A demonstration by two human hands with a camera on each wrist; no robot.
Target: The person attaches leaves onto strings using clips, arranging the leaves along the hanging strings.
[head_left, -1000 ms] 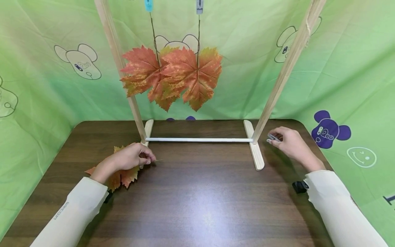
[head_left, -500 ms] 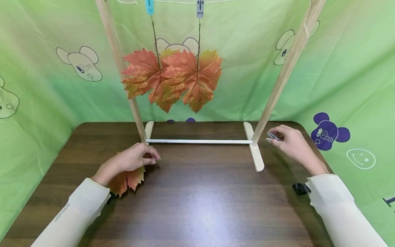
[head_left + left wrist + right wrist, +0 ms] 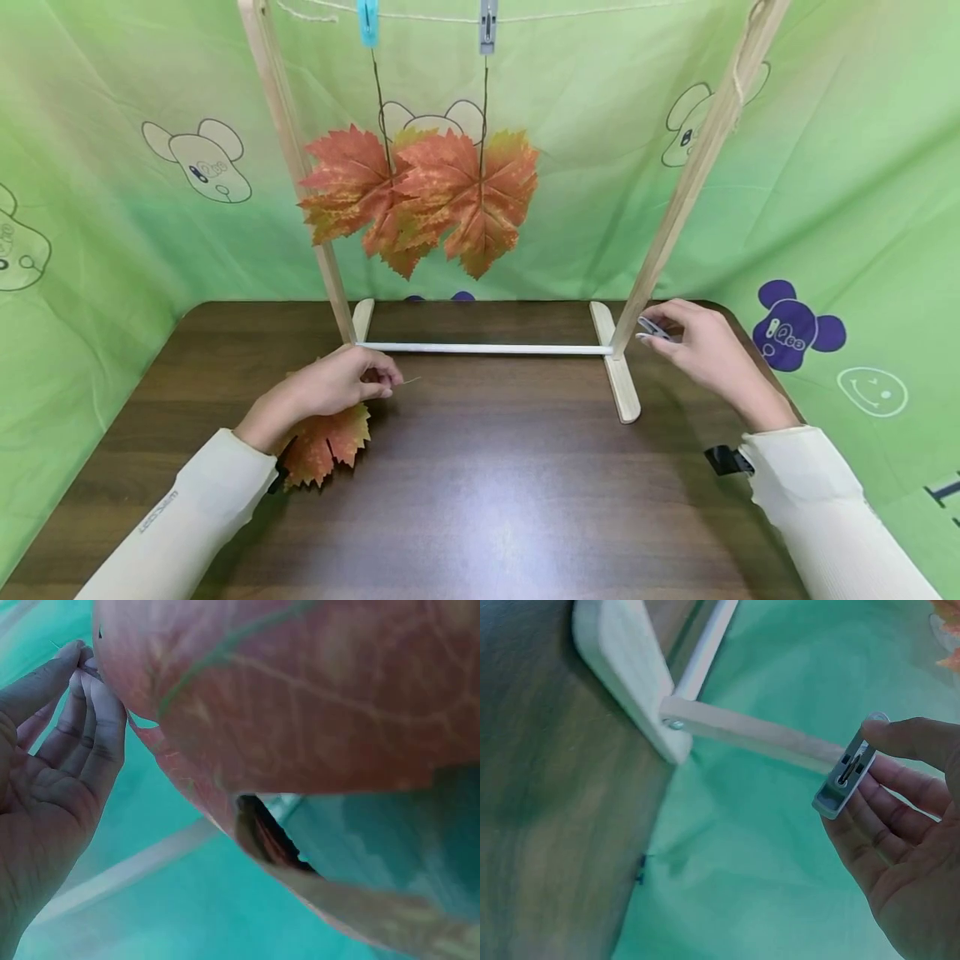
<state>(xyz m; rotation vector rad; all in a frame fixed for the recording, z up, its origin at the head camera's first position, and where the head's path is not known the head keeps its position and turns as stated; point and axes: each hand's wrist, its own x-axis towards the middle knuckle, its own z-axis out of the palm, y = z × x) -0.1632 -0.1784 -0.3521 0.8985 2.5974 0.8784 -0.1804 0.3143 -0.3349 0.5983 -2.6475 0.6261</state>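
My left hand (image 3: 341,383) pinches the thin stem of an orange-red artificial maple leaf (image 3: 330,446), which hangs below and behind the wrist. That leaf (image 3: 300,712) fills much of the left wrist view, the fingertips at its upper left. Beside the rack's right post, my right hand (image 3: 697,346) holds a grey clothespin (image 3: 656,330) between thumb and fingers; the clothespin (image 3: 847,776) shows its metal spring in the right wrist view. Two more maple leaves (image 3: 480,196) hang by their stems from a blue clothespin (image 3: 368,23) and another grey clothespin (image 3: 487,27).
A white string (image 3: 585,13) runs between the wooden posts of a rack (image 3: 682,192). A white crossbar (image 3: 483,348) joins its feet low on the brown table (image 3: 480,492). Green printed cloth (image 3: 585,167) surrounds the table on the back and sides.
My left hand has moved right with the maple leaf. The right hand has shifted slightly left with the clothespin. More of the string shows at the top as the head view tilts up.
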